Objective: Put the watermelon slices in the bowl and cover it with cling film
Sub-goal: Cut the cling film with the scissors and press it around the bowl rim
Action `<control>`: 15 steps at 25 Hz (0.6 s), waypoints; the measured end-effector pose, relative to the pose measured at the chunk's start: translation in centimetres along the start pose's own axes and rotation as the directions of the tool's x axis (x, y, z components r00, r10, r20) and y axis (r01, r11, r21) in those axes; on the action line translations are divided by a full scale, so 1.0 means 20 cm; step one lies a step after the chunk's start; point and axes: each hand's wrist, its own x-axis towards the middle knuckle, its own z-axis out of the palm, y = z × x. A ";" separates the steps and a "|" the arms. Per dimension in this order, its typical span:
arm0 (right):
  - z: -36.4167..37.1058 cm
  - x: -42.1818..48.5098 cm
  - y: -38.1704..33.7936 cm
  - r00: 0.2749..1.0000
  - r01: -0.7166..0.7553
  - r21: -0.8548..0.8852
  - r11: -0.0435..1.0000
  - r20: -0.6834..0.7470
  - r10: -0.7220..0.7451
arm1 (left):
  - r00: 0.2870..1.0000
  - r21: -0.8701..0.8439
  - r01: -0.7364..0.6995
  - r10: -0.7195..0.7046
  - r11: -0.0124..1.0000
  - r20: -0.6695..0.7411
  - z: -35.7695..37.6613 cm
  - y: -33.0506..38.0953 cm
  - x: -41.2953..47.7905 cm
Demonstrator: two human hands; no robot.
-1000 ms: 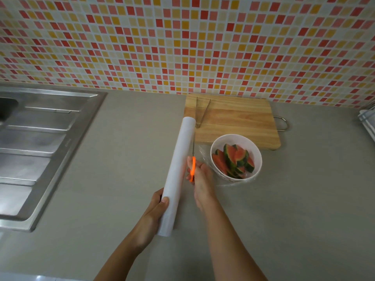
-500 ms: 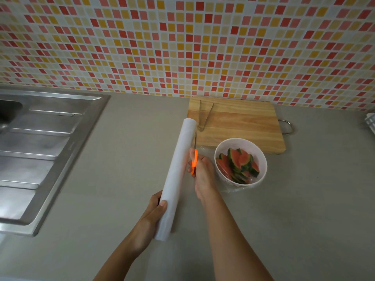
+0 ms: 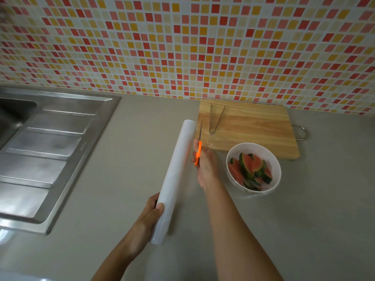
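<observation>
A white bowl (image 3: 274, 163) holds several watermelon slices (image 3: 250, 170) and stands on the grey counter just in front of the wooden board. Clear cling film (image 3: 246, 196) lies over the bowl and spreads toward the roll. My left hand (image 3: 151, 217) grips the near end of the long white cling film roll (image 3: 176, 173), which points away from me. My right hand (image 3: 205, 166) holds orange-handled scissors (image 3: 199, 148) right beside the roll, blades pointing toward the wall along the film's edge.
A wooden cutting board (image 3: 253, 128) with a metal handle lies behind the bowl, with metal tongs (image 3: 216, 118) on it. A steel sink with a drainer (image 3: 46, 151) fills the left. A tiled wall (image 3: 182, 45) closes the back.
My right hand with the scissors has moved away from me along the roll toward the board. The left hand keeps hold of the roll.
</observation>
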 end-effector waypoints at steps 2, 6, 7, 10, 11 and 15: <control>0.02 0.02 0.01 1.000 0.008 0.030 1.000 -0.009 -0.007 | 1.000 -0.029 -0.008 0.008 1.000 -0.018 -0.03 -0.01 -0.01; 0.06 -0.04 0.03 1.000 0.004 -0.099 0.995 0.026 -0.001 | 0.997 -0.057 -0.017 0.012 0.998 -0.083 -0.10 0.00 -0.04; 0.06 -0.10 0.06 0.998 0.031 -0.186 0.982 0.061 -0.020 | 0.996 -0.042 -0.012 0.008 0.999 -0.094 -0.12 0.00 -0.04; 0.00 -0.33 0.24 0.986 0.124 -0.428 0.895 0.158 -0.061 | 0.993 0.022 0.007 -0.005 1.000 -0.114 -0.14 -0.02 -0.06; -0.03 -0.40 0.29 0.986 0.144 -0.510 0.848 0.149 -0.078 | 0.992 0.050 0.017 -0.011 0.999 -0.124 -0.15 -0.03 -0.08; -0.10 -0.56 0.38 0.974 0.182 -0.797 0.576 0.066 -0.216 | 0.982 0.188 0.078 -0.042 0.979 -0.185 -0.19 -0.08 -0.14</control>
